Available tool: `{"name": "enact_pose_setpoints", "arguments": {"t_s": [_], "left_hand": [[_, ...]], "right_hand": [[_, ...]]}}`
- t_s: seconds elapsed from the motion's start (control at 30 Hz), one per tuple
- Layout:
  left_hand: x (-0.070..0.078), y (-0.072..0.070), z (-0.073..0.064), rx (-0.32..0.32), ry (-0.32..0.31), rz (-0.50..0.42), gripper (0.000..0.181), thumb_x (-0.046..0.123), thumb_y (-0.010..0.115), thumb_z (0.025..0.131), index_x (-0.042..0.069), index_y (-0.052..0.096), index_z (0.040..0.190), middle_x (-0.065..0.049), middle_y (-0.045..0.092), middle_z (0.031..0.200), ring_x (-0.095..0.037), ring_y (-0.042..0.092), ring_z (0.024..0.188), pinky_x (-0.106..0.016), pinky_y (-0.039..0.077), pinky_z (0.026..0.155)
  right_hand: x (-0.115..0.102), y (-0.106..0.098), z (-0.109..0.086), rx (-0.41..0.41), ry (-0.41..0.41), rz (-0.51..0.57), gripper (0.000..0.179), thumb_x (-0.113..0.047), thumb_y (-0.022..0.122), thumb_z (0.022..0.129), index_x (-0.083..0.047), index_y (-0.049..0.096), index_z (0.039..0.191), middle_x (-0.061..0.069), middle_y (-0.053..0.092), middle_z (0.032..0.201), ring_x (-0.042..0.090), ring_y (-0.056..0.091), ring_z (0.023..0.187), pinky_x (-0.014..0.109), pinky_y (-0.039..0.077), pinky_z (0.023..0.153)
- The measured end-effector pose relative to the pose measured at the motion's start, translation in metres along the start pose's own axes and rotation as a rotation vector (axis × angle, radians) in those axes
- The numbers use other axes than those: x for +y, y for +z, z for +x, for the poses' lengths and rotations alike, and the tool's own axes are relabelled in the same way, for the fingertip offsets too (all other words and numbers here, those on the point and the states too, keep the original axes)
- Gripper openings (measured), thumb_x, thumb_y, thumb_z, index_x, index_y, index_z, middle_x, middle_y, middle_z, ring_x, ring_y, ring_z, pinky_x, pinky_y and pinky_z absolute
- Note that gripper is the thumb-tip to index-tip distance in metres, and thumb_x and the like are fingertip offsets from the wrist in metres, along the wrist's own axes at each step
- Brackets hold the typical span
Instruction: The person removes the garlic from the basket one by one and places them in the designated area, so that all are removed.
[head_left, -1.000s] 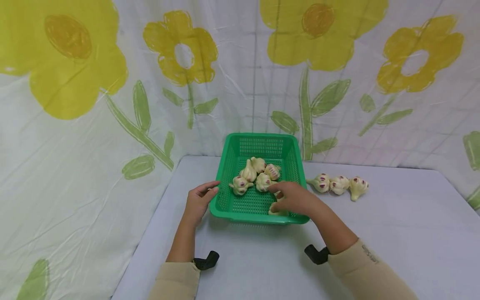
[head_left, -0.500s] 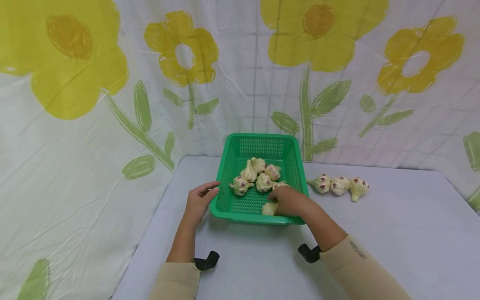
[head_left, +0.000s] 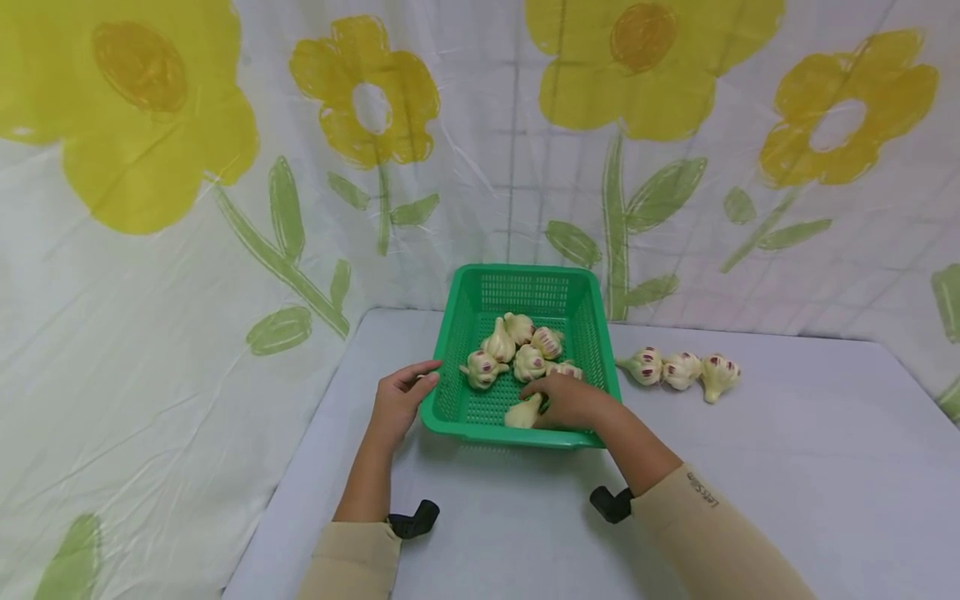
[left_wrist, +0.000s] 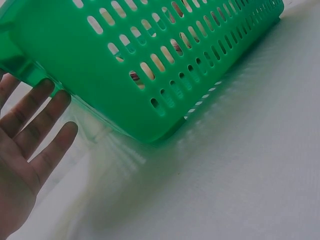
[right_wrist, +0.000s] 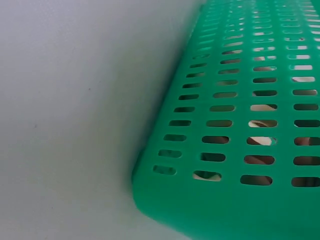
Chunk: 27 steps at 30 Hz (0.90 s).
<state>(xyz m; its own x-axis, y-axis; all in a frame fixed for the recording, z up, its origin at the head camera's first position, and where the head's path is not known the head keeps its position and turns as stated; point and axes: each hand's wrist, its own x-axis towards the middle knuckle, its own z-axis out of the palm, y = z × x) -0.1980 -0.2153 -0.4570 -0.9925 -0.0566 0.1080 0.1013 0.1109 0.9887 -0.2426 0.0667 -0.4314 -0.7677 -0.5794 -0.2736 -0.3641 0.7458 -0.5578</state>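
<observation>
A green plastic basket (head_left: 517, 435) with slotted walls sits on the table and has several garlic bulbs (head_left: 498, 342) in it. My right hand (head_left: 573, 402) reaches in over the near right corner and holds a garlic bulb (head_left: 522, 412) near the front wall; some fingers are hidden behind the hand. Another garlic bulb (head_left: 564, 369) lies just behind that hand, partly covered. On the left side, my left hand (head_left: 400, 400) touches the basket's rim. Its fingers (left_wrist: 37, 122) look straight and spread in the left wrist view. The right wrist view shows only the basket's slotted outside wall (right_wrist: 240, 150) and table.
Three garlic bulbs (head_left: 681, 371) lie in a row on the white table (head_left: 795, 467), right of the basket. Behind the table hangs a white curtain (head_left: 480, 200) printed with yellow flowers. Black wrist mounts (head_left: 415, 520) stick out from both sleeves.
My right hand has moved left inside the basket, and the garlic bulb at its fingers has shifted left with it. The left hand has stayed at the rim.
</observation>
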Motion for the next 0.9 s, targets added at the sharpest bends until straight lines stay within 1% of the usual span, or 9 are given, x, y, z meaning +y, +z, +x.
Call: {"name": "enact_pose_setpoints", "arguments": {"t_s": [0.17,0.3,0.47,0.57,0.73,0.83,0.9], "left_hand": [[-0.0001,-0.0002,0.0004,-0.007,-0.003,-0.002,0.032,0.017,0.066,0.095,-0.001,0.067,0.122,-0.014,0.066,0.125,-0.006,0.063,0.099,-0.022,0.051,0.086],[0.0004,0.0,-0.0005,-0.004,-0.003,0.005,0.033,0.018,0.066,0.095,0.0,0.067,0.122,-0.015,0.065,0.126,-0.005,0.063,0.1,-0.022,0.051,0.086],[0.0003,0.0002,0.0001,-0.006,0.007,0.005,0.033,0.018,0.066,0.095,-0.001,0.067,0.122,-0.016,0.064,0.127,-0.005,0.063,0.099,-0.022,0.051,0.085],[0.0005,-0.0002,0.0003,-0.007,0.006,0.004,0.033,0.018,0.066,0.095,-0.001,0.067,0.122,-0.016,0.064,0.127,-0.005,0.063,0.099,-0.022,0.051,0.085],[0.0018,0.0001,-0.0001,-0.002,0.008,0.005,0.032,0.017,0.065,0.095,-0.001,0.067,0.122,-0.015,0.065,0.126,-0.005,0.063,0.099,-0.022,0.051,0.085],[0.0017,0.0008,0.0,-0.001,0.008,0.003,0.032,0.017,0.065,0.095,-0.001,0.067,0.122,-0.013,0.066,0.124,-0.005,0.063,0.099,-0.022,0.051,0.085],[0.0012,0.001,-0.0001,0.0,0.005,0.003,0.032,0.017,0.065,0.095,-0.001,0.067,0.122,-0.011,0.066,0.123,-0.005,0.063,0.098,-0.022,0.051,0.085]], "right_hand": [[0.0011,0.0009,0.0004,-0.012,-0.06,-0.006,0.054,-0.023,0.075,0.088,-0.016,0.058,0.138,0.008,0.056,0.14,0.023,0.061,0.112,0.042,0.052,0.088],[0.0017,0.0014,0.0004,-0.033,-0.083,-0.001,0.053,-0.024,0.072,0.091,-0.016,0.056,0.14,0.008,0.053,0.144,0.023,0.062,0.11,0.043,0.052,0.089],[0.0022,0.001,0.0,-0.071,-0.081,-0.008,0.05,-0.022,0.068,0.093,-0.015,0.055,0.141,0.01,0.053,0.144,0.029,0.057,0.121,0.047,0.049,0.094],[0.0023,0.001,0.0006,-0.078,-0.067,-0.018,0.052,-0.022,0.068,0.092,-0.014,0.054,0.141,0.012,0.051,0.145,0.031,0.053,0.127,0.049,0.047,0.096],[0.0016,0.0021,0.0025,-0.051,-0.041,-0.044,0.057,-0.031,0.07,0.092,-0.012,0.052,0.142,0.012,0.054,0.141,0.031,0.054,0.125,0.05,0.046,0.098],[0.002,0.0034,0.0032,-0.027,-0.045,-0.076,0.057,-0.037,0.07,0.091,-0.011,0.053,0.14,0.013,0.057,0.136,0.032,0.055,0.123,0.051,0.046,0.098],[0.0028,0.0045,0.0036,-0.009,-0.058,-0.098,0.057,-0.037,0.071,0.091,-0.009,0.056,0.137,0.015,0.058,0.134,0.034,0.054,0.123,0.052,0.046,0.098]]}}
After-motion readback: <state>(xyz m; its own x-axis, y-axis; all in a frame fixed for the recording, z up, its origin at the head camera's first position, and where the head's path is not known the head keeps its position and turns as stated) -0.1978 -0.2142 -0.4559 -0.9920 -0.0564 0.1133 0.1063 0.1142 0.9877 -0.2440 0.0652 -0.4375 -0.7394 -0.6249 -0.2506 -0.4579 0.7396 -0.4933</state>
